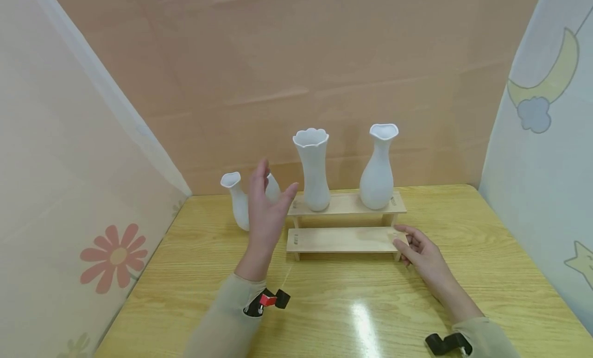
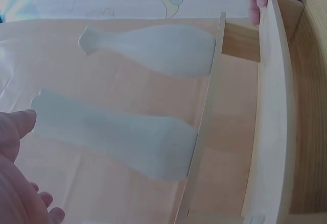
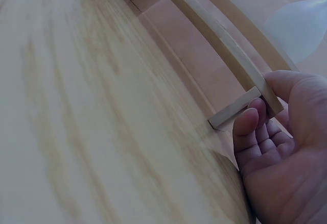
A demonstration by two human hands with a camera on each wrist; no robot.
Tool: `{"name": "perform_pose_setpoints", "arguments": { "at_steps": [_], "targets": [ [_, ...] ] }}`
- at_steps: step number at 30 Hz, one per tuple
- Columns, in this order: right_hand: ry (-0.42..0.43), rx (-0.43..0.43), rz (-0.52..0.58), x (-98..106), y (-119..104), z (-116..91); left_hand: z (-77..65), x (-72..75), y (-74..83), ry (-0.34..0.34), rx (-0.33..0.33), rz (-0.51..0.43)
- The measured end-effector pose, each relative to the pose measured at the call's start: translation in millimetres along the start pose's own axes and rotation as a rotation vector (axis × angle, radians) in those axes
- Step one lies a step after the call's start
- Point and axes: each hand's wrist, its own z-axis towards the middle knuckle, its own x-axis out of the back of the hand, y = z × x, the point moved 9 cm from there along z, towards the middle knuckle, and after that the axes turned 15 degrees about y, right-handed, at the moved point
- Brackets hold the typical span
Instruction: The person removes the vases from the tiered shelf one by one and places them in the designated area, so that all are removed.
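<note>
My right hand [image 1: 423,255] holds the right end of the lower board of a two-step wooden stand [image 1: 343,239]. In the right wrist view, the thumb lies over the board and the fingers [image 3: 246,122] curl beneath it, beside the leg. My left hand [image 1: 268,211] is raised left of the stand, fingers up and thumb spread, with nothing in its grasp. On the upper step stand a white scalloped-rim vase [image 1: 315,175] and, to its right, a round-bellied white vase [image 1: 377,180]. The scalloped-rim vase is nearest my left hand.
Behind my left hand, a white curved-neck vase [image 1: 239,206] stands on the wooden table [image 1: 194,296], with another white vase [image 1: 273,190] partly hidden beside it. A brown backdrop [image 1: 324,65] hangs behind; patterned sheets flank both sides.
</note>
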Motion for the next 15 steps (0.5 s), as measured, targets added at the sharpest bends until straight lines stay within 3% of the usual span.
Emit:
{"name": "perform_pose_setpoints", "arguments": {
  "at_steps": [6, 15],
  "targets": [
    [0.003, -0.007, 0.001, -1, 0, 1, 5.5, -28.3, 5.6, -0.054, 0.009, 0.019],
    [0.011, -0.011, 0.016, -4, -3, 1, 15.2, -57.4, 5.2, -0.069, 0.063, 0.042]
  ]
}}
